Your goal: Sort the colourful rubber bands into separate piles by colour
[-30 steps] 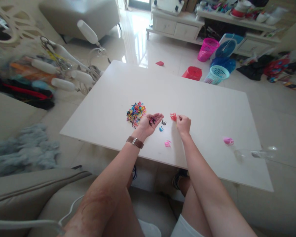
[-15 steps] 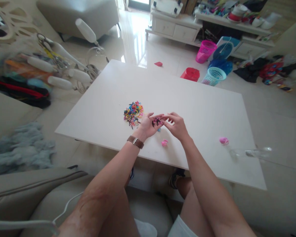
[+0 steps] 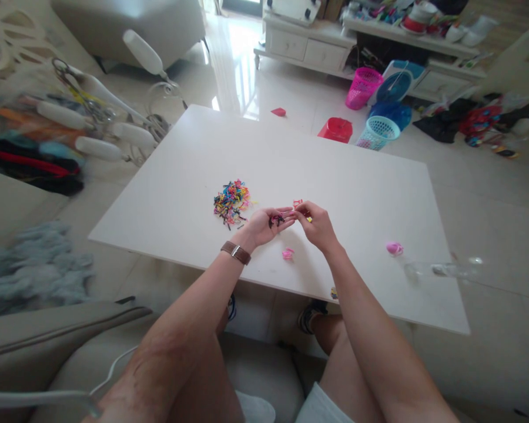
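My left hand is palm up with its fingers stretched to the right, holding several small dark and pink loop-like pieces in the palm. At its fingertips, my right hand is closed in a pinch; whatever sits between the fingers is too small to make out. Just behind them on the table lies a red-pink piece, and a bit of yellow shows by the right fingers. To the left is a pile of small multicoloured pieces. A pink cluster lies in front of the hands.
The white table also bears a pink-purple bundle and a clear glass-like object at the right. A small yellow-dark cluster is at the near edge. Baskets and a red stool-like object stand beyond.
The view has shifted slightly, moving the scene left. My right hand has closed into a tighter pinch at the left fingertips. The red-pink piece and near-edge cluster now show more plainly.
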`<control>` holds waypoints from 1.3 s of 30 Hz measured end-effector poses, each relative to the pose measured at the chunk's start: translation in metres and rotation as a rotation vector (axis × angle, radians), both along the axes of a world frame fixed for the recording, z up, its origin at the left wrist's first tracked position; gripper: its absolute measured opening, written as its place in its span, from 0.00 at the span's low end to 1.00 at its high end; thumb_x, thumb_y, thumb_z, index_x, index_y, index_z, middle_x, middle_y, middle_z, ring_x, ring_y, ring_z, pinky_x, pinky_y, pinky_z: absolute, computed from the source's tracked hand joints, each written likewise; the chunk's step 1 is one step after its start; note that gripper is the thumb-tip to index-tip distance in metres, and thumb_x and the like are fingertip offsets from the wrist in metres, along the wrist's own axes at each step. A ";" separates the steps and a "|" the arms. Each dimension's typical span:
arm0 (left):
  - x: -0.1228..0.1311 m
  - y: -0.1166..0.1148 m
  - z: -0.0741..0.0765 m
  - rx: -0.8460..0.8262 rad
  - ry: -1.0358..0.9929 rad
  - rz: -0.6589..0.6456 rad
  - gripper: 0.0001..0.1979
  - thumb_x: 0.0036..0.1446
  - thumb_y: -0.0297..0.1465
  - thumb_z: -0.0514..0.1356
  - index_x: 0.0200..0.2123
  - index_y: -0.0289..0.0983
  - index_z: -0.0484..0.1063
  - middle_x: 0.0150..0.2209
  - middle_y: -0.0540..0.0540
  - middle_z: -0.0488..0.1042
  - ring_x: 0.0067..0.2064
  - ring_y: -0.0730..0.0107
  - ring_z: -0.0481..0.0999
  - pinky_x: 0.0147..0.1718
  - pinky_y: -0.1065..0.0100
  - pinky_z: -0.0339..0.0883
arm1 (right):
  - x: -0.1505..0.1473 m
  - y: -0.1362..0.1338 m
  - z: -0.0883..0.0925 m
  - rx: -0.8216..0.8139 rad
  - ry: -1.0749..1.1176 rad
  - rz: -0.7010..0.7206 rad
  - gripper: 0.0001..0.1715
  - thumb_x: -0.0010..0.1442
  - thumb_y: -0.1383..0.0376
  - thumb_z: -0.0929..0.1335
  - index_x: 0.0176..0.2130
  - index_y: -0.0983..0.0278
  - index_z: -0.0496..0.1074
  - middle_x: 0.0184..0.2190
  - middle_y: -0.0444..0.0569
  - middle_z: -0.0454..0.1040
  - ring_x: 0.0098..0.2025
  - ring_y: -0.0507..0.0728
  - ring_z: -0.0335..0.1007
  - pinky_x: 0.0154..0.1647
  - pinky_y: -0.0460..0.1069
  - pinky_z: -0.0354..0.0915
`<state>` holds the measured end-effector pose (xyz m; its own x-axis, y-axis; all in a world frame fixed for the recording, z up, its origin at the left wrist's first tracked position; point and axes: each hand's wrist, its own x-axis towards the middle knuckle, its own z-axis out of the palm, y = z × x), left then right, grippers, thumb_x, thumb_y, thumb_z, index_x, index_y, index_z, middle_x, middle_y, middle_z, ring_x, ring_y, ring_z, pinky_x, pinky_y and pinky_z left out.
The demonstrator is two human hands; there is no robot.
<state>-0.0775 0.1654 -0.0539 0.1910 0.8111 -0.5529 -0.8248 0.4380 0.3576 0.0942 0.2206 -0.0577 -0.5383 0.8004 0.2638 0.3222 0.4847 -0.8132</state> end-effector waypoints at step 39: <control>0.009 0.000 -0.003 -0.076 0.078 0.002 0.14 0.65 0.18 0.52 0.31 0.30 0.76 0.27 0.42 0.78 0.31 0.70 0.81 0.51 0.66 0.78 | 0.003 -0.004 0.002 0.261 -0.196 0.096 0.10 0.67 0.71 0.64 0.36 0.58 0.71 0.36 0.50 0.70 0.42 0.61 0.68 0.48 0.57 0.69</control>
<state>-0.0688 0.1650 -0.0569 0.1434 0.7666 -0.6259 -0.7968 0.4646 0.3864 0.0969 0.2167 -0.0555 -0.6687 0.6629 0.3367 0.4033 0.7038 -0.5849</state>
